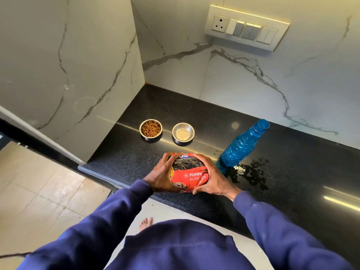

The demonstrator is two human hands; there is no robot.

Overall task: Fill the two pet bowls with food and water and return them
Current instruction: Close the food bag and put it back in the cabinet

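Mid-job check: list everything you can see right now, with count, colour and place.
food bowl: 1, steel, brown kibble inside, back of counter, left of the other bowl
water bowl: 1, steel, seems to hold clear liquid, right of food bowl
bottle: 1, blue, standing on counter, right side
puppy food bag: 1, red, near counter's front edge
spill: 1, clear, beside bottle's base
counter: 1, black speckled
switch panel: 1, white and grey, on wall
left hand: grips bag's left side
right hand: grips bag's right side
sleeves: 2, navy

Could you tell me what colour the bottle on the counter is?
The bottle is translucent blue, clearest in the head view.
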